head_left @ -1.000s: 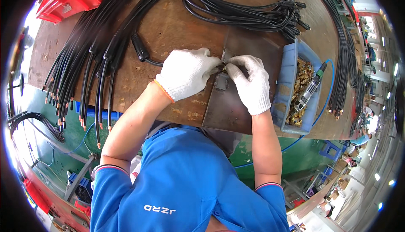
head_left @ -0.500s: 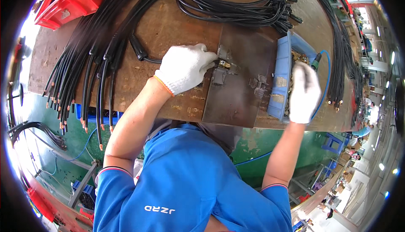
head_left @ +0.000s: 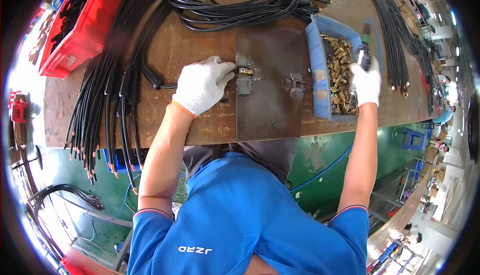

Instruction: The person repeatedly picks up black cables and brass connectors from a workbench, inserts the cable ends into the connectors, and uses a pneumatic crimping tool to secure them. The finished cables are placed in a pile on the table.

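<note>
My left hand (head_left: 204, 84), in a white glove, pinches the end of a black cable (head_left: 169, 85) whose length shows to the left of the glove. Its fingertips are at a brass connector (head_left: 244, 71) seated in a small metal fixture (head_left: 244, 86) on a dark plate. My right hand (head_left: 368, 81), also gloved, is wrapped around a power screwdriver (head_left: 365, 45) with a green band, slightly blurred, its slim tip pointing down. The tool is over the right side of a blue bin (head_left: 321, 82) filled with brass connectors (head_left: 340, 57).
A second small fixture (head_left: 295, 85) sits on the plate's right side. Bundles of black cables (head_left: 235, 12) lie at the back, with more on the left (head_left: 97, 95) and right (head_left: 392, 50). A red bin (head_left: 82, 40) of black parts stands at the far left.
My right hand has taken hold of the screwdriver, which lay by the bin's far right edge. My left hand remains at the connector. The whole view has shifted.
</note>
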The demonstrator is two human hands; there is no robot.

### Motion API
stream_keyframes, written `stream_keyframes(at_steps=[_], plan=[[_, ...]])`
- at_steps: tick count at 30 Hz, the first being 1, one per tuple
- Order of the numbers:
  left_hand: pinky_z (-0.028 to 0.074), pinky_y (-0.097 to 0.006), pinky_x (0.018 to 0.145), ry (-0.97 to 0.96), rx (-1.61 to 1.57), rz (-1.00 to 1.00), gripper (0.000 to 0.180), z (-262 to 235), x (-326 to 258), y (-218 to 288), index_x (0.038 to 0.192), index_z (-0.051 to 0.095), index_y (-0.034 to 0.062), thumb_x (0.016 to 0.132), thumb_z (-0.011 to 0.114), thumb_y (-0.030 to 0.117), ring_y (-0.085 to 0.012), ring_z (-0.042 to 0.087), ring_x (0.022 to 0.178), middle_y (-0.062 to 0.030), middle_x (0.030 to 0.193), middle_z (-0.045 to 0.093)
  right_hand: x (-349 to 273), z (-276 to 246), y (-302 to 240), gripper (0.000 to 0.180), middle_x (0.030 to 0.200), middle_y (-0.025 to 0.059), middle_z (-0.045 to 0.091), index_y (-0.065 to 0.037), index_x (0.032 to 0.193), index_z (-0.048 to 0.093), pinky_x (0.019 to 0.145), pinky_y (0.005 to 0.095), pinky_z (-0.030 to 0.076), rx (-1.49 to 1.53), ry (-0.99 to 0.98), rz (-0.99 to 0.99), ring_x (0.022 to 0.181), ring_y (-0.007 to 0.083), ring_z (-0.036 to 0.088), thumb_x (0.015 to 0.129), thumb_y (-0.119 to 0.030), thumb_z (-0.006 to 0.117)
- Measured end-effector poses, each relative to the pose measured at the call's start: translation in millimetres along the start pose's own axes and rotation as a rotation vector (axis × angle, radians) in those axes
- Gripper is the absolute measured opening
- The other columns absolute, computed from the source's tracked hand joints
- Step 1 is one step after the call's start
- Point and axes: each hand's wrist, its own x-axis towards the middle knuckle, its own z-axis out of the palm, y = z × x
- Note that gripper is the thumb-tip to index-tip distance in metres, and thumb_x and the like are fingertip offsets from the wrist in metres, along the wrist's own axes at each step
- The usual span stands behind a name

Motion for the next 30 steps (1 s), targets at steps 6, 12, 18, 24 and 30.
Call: stream_keyframes(at_steps=[6,12,18,24,30], plan=[[0.058,-0.047,0.075,-0.050,0.014,-0.077,0.019,-3,-6,0,0.113,0.079,0.0162,0.097,0.071,0.024,-0.0386,0.072,0.085,-0.0138,0.094,0.070,-4,-58,-92,0.038,0.104,0.0158,0.067,-0.004,0.126,0.065,0.082,0.0460,0.055,1.621,-0.426,-0.004,0.087,0.0248,0.064,0.089,-0.011,0.069],[0.057,-0.047,0.075,-0.074,0.029,-0.080,0.022,-6,-4,3,0.116,0.079,0.0164,0.096,0.073,0.023,-0.0384,0.071,0.084,-0.0140,0.092,0.069,-11,-11,-170,0.036,0.109,0.0135,0.070,-0.005,0.117,0.069,0.084,0.0473,0.050,1.992,-0.683,-0.200,0.081,0.0230,0.057,0.107,-0.037,0.057],[0.056,-0.047,0.073,-0.071,0.014,-0.073,0.023,-6,-1,5,0.116,0.079,0.0163,0.095,0.074,0.021,-0.0380,0.071,0.082,-0.0144,0.091,0.068,-65,70,-228,0.027,0.110,0.0114,0.069,-0.014,0.127,0.065,0.082,0.0464,0.053,1.770,-0.486,-0.106,0.085,0.0212,0.064,0.099,-0.012,0.063],[0.056,-0.046,0.072,-0.046,-0.010,-0.053,0.022,-5,-2,4,0.115,0.079,0.0156,0.094,0.074,0.020,-0.0377,0.071,0.081,-0.0144,0.090,0.068,-85,90,-233,0.032,0.112,0.0179,0.071,-0.011,0.126,0.064,0.079,0.0487,0.058,1.768,-0.563,0.011,0.086,0.0259,0.067,0.096,-0.001,0.068],[0.057,-0.046,0.073,-0.049,-0.013,-0.061,0.021,-5,-2,5,0.114,0.079,0.0147,0.094,0.074,0.020,-0.0376,0.071,0.082,-0.0143,0.091,0.069,-80,103,-230,0.032,0.110,0.0193,0.071,-0.009,0.127,0.064,0.077,0.0475,0.060,1.722,-0.693,-0.212,0.086,0.0263,0.069,0.097,-0.002,0.070]])
